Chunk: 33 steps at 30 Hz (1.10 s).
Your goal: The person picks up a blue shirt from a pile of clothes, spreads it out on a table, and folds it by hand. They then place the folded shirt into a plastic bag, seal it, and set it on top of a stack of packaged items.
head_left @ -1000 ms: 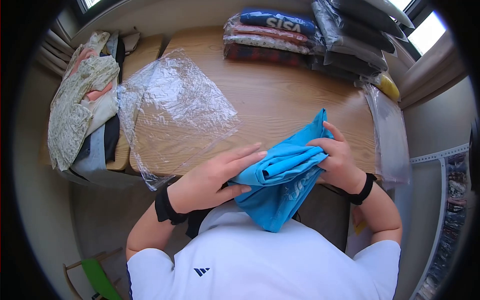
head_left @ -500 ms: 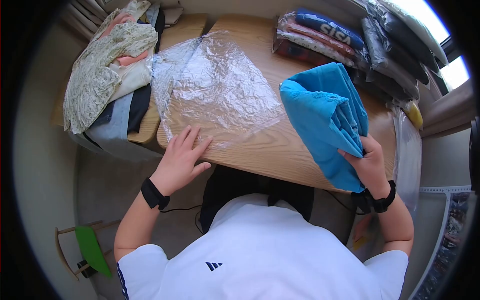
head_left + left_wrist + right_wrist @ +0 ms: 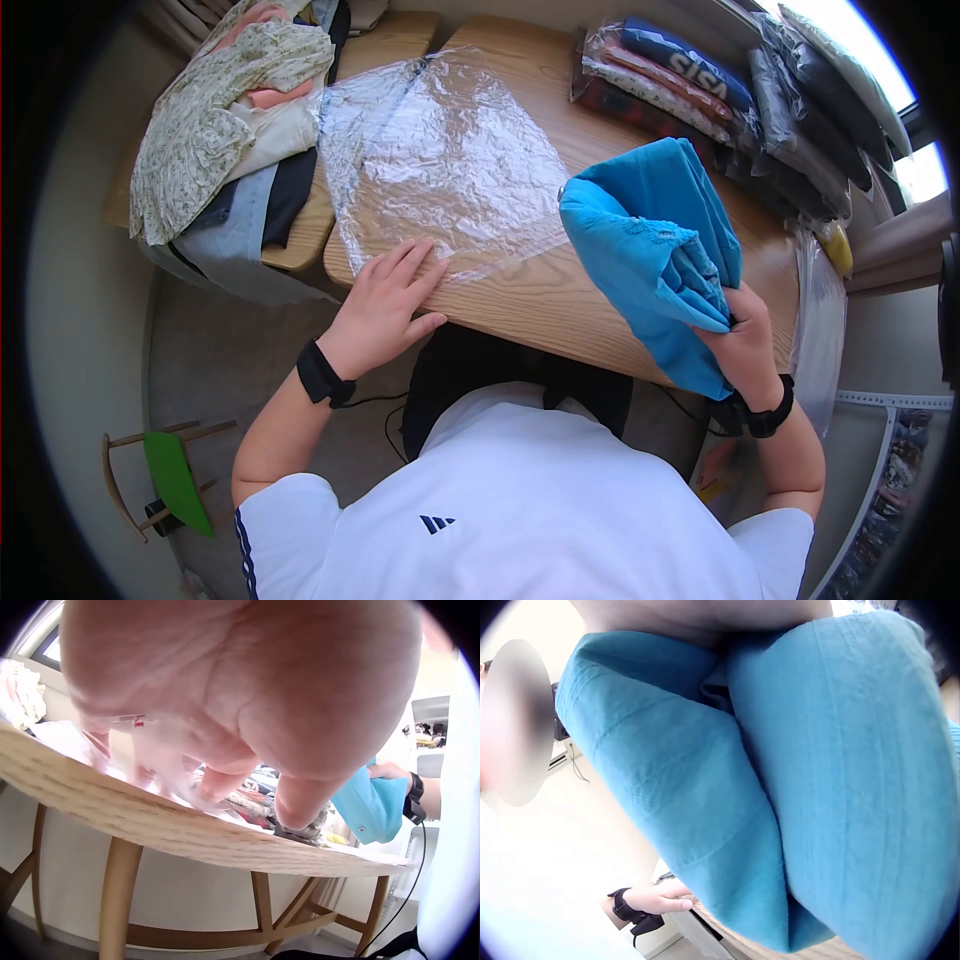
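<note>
A folded blue garment is held up over the right part of the table by my right hand, whose thumb and fingers grip its lower right edge. In the right wrist view the thick blue folds fill most of the picture. My left hand lies with fingers spread at the table's front edge, fingertips at the near edge of a crinkled clear plastic bag laid flat. The left wrist view shows the palm from below, fingers reaching over the wooden edge.
Loose clothes, a floral piece on top, are heaped on the left table. Bagged folded garments and a stack of dark packed ones stand at the back right. Clear plastic bags hang over the right edge. A green chair stands lower left.
The left hand let go of the blue garment and moved left to the plastic bag's near edge. My right hand carried the garment up and right, and it now hangs partly unfolded.
</note>
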Each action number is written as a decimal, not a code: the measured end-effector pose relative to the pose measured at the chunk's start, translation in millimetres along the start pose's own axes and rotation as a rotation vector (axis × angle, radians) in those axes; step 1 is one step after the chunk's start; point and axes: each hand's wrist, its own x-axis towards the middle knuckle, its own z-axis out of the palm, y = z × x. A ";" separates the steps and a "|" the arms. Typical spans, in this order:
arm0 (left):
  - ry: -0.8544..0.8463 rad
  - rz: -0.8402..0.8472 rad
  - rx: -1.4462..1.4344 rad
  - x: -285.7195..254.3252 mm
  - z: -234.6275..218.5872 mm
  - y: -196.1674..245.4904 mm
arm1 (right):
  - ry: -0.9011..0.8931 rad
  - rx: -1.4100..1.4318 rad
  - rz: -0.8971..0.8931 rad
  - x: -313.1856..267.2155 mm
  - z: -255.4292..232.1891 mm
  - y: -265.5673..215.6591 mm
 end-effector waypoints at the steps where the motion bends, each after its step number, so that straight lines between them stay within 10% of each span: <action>1: 0.000 0.000 0.000 0.3 1.0 -1.0 | -0.007 -0.007 -0.002 0.3 -0.3 -1.2; 15: 0.452 0.018 -0.257 43.7 -25.1 23.1 | -0.369 -0.109 -0.110 19.4 36.7 -28.4; 33: 0.390 0.100 -0.185 65.8 -35.2 86.5 | -0.330 -0.288 0.126 98.7 60.9 -61.9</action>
